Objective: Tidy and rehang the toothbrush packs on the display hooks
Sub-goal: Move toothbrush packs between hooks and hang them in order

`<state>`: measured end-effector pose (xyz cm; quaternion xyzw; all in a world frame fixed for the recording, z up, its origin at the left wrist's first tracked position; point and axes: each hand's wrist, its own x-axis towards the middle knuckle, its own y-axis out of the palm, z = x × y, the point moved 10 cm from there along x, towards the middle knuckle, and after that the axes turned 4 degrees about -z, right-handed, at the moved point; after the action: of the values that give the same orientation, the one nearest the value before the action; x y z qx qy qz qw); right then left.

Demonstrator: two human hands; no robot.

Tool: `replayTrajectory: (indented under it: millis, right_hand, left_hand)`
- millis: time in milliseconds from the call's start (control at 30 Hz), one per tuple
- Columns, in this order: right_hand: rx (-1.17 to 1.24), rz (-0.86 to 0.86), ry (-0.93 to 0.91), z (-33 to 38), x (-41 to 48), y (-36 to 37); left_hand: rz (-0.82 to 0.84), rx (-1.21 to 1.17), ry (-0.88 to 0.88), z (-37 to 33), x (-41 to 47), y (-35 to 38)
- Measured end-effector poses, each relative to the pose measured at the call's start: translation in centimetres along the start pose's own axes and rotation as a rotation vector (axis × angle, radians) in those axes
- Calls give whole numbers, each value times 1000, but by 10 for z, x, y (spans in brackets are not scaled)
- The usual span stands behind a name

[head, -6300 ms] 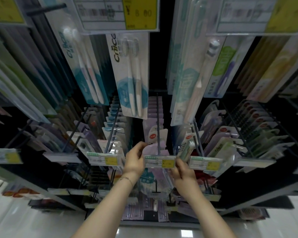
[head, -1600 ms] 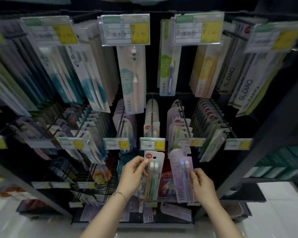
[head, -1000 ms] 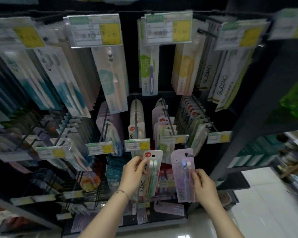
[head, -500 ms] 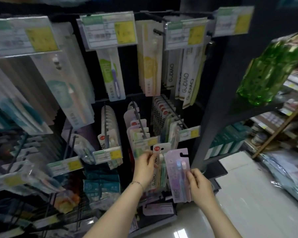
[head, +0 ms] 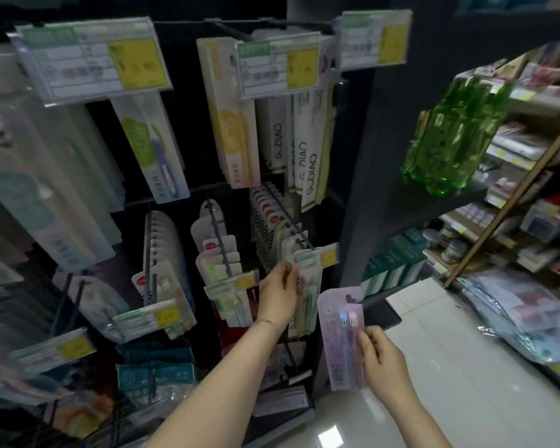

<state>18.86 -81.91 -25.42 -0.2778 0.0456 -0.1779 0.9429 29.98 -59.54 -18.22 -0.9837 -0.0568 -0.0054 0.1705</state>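
My left hand [head: 278, 289] pinches the top of a white GUDIAO toothbrush pack [head: 308, 302], holding it up at the tip of the rightmost middle-row hook [head: 286, 218], just under that hook's yellow price tag [head: 319, 256]. My right hand [head: 380, 357] grips a lilac toothbrush pack [head: 337, 331] by its right edge, lower and to the right, clear of the rack in front of the floor. Several packs hang further back on the same hook.
Neighbouring hooks [head: 219, 234] carry more packs, each with a price tag [head: 230, 284] at the tip. Long packs [head: 236, 137] hang in the row above. A dark upright post [head: 359, 189] ends the rack on the right; green bottles [head: 450, 130] stand on the side shelf.
The view has swung right. My left hand has lifted the white pack up and right to the rightmost hook's tip. My right hand has lowered the lilac pack and drawn it away.
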Motion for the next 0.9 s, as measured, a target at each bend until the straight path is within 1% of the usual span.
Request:
replayTrajectory:
  millis: [367,567,700,800,900]
  right_hand:
    - [5,19,7,-3,7,-1]
    - [9,26,13,-4,7,0]
    - [17,40,30,-3,8,1]
    - [19,26,27,-4,9,-3]
    - [26,36,29,-2,7,-1]
  left_hand:
    - [-81,-61,4,2,-2,4]
    - [-42,-8,42,-1,-5,12]
    - [-109,-84,1,5,-6,6]
    - [-165,-93,-18,6,-8,1]
    - [-161,-96,-17,3,-9,3]
